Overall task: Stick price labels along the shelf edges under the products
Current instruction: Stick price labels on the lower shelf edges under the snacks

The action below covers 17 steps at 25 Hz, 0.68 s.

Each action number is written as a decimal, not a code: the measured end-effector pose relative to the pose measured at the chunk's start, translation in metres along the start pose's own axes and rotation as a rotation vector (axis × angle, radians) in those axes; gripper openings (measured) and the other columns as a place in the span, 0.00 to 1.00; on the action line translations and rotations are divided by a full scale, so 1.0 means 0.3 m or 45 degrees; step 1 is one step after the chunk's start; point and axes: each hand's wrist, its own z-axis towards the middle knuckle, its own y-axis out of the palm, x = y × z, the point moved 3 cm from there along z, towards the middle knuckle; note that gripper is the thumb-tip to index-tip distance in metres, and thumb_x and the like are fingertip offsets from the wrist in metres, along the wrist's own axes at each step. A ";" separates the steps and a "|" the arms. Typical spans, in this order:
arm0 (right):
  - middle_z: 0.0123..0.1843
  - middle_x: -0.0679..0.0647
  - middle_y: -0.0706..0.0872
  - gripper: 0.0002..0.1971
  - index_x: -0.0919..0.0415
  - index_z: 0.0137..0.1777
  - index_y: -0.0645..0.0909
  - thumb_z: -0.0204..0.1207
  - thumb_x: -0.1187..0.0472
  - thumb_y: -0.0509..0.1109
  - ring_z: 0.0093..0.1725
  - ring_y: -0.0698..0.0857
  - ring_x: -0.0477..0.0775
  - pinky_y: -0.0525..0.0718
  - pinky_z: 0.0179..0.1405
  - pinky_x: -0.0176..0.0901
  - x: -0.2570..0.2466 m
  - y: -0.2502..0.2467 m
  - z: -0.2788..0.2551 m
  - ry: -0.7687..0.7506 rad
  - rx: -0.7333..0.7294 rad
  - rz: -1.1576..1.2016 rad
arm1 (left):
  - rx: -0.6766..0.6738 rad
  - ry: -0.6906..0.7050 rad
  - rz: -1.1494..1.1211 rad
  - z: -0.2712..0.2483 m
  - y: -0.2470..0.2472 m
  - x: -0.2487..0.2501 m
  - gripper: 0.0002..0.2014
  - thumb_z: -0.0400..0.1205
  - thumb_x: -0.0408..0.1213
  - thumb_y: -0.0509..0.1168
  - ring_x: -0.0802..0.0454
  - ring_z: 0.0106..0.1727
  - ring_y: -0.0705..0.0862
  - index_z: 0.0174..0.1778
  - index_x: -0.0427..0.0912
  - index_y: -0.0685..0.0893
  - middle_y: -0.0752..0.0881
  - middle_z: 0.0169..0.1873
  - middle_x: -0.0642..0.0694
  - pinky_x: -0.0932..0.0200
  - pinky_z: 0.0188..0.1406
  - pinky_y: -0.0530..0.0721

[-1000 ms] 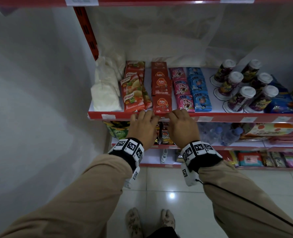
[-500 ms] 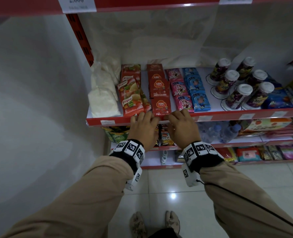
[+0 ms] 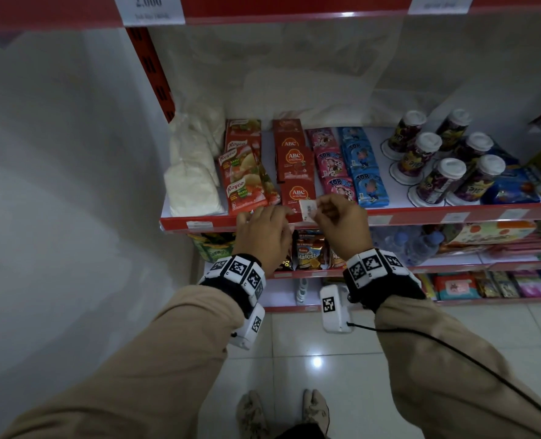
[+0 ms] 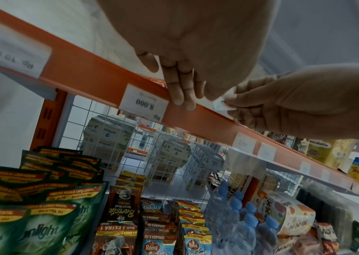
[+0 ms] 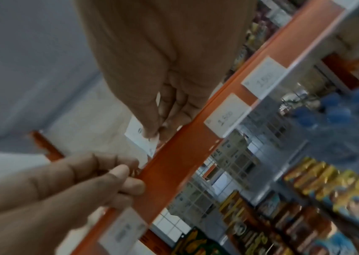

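— What sits around the red metal shelf edge (image 3: 405, 215)?

— Above it, on the white shelf board, from the wall end: white powder bags (image 3: 193, 185), red Royco seasoning sachets (image 3: 242, 185), red ABC sauce sachets (image 3: 296, 163), pink and blue Top drink packets (image 3: 348, 166), then white-lidded drink cups (image 3: 443, 179). Below it hang green Sunlight refill pouches (image 4: 32, 224), Roma Malkist biscuit packs (image 3: 307, 253) and clear water bottles with blue caps (image 4: 239, 224).

— Anything in the way?

— Both hands cover the stretch of edge under the ABC sachets. A white printed price tag reading 8.000 (image 4: 143, 102) is already on the edge, just beside the left fingers.

— And the hands?

— The left hand (image 3: 262, 236) lies over the edge, fingers (image 4: 177, 89) fairly straight and touching its red face, holding nothing that I can see. The right hand (image 3: 338, 223) pinches a small white paper price label (image 3: 307, 210) between thumb and fingertips.

— Where is that label?

— Just above the edge, in front of the lowest ABC sachet, tilted; I cannot tell whether it touches the edge.
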 end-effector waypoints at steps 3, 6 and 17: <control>0.37 0.48 0.85 0.11 0.64 0.52 0.81 0.72 0.72 0.75 0.36 0.86 0.40 0.85 0.37 0.30 0.015 0.033 -0.011 0.238 0.007 0.376 | 0.047 -0.086 -0.094 0.006 0.000 0.004 0.16 0.87 0.49 0.50 0.48 0.60 0.78 0.64 0.50 0.77 0.84 0.56 0.51 0.51 0.56 0.60; 0.44 0.62 0.89 0.15 0.69 0.58 0.80 0.71 0.73 0.75 0.42 0.89 0.53 0.89 0.44 0.46 0.031 0.069 -0.035 0.339 -0.054 0.532 | 0.028 -0.129 -0.094 0.009 0.007 -0.001 0.18 0.87 0.52 0.51 0.46 0.62 0.77 0.62 0.48 0.79 0.84 0.58 0.49 0.49 0.58 0.61; 0.47 0.58 0.88 0.09 0.60 0.55 0.85 0.77 0.67 0.68 0.48 0.84 0.60 0.83 0.46 0.48 -0.022 0.024 -0.023 -0.341 -0.066 -0.333 | 0.002 -0.042 0.090 0.012 0.005 0.000 0.11 0.85 0.46 0.56 0.48 0.60 0.75 0.56 0.47 0.79 0.81 0.56 0.51 0.49 0.55 0.62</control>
